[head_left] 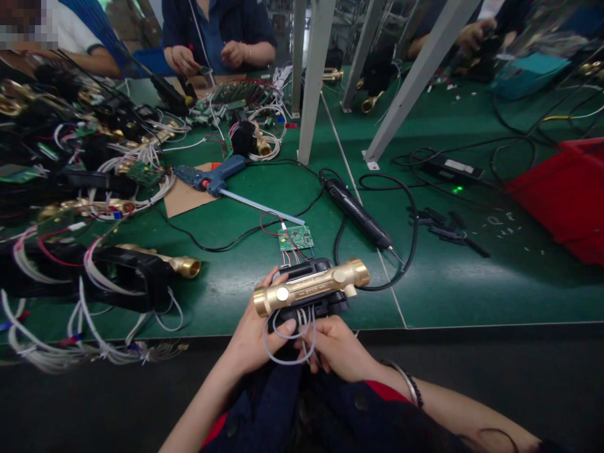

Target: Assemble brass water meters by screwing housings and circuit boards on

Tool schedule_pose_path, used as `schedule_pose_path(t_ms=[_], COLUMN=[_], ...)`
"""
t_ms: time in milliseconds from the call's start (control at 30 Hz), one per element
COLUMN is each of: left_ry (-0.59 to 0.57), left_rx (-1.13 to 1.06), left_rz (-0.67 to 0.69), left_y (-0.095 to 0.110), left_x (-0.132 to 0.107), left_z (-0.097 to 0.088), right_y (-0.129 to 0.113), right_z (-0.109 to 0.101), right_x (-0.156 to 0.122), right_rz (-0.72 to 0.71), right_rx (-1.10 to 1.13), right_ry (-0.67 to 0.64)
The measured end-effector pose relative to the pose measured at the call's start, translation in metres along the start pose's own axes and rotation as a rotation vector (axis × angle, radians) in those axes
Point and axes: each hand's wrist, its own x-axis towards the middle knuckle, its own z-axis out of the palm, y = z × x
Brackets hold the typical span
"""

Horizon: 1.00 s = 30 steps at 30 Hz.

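Observation:
My left hand [255,336] is closed around the left side of a flow meter at the table's near edge. The meter has a brass pipe [311,287] with threaded ends, lying across a black plastic housing [333,307]. A thin grey cable [287,363] loops out of the housing's near side. Just below the housing, my right hand [342,346] has its fingers pinched together at this cable; its fingertips are partly hidden. Beyond the housing, a green circuit board [296,239] lies on the table, joined to it by thin wires.
A blue glue gun [226,176] rests on cardboard [184,200]. An electric screwdriver [358,214] lies right of the board. More meters [141,274] with cables crowd the left. Metal posts [311,82] stand ahead, a red bin [566,195] right. Co-workers [219,38] sit opposite.

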Motion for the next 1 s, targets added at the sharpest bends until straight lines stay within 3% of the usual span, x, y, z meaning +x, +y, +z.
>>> schedule_pose_path(t_ms=[133,233,333,400,533,733,1000], left_ry=[0.129,0.162,0.167,0.179,0.209,0.199,0.179], left_rx=[0.068,0.113,0.161,0.177,0.194,0.235,0.204], left_rz=[-0.032,0.000,0.068,0.102,0.118,0.129,0.140], left_y=[0.000,0.000,0.000,0.000,-0.004,-0.007,-0.007], left_x=[0.002,0.004,0.006,0.006,0.004,0.002,0.002], left_z=[0.011,0.016,0.017,0.017,0.020,0.022,0.020], right_y=[0.010,0.010,0.004,-0.002,-0.009,-0.008,-0.016], right_z=[-0.007,-0.020,-0.030,-0.031,-0.026,-0.024,-0.026], right_x=[-0.001,-0.013,-0.027,-0.031,-0.027,-0.014,-0.020], right_rz=[-0.075,-0.431,-0.850,-0.984,-1.036,-1.134,-1.163], right_rx=[-0.231,-0.625,-0.933,-1.068,-1.208,-1.204,-1.179], right_ry=[0.021,0.138,0.449,0.507,0.335,0.406,0.326])
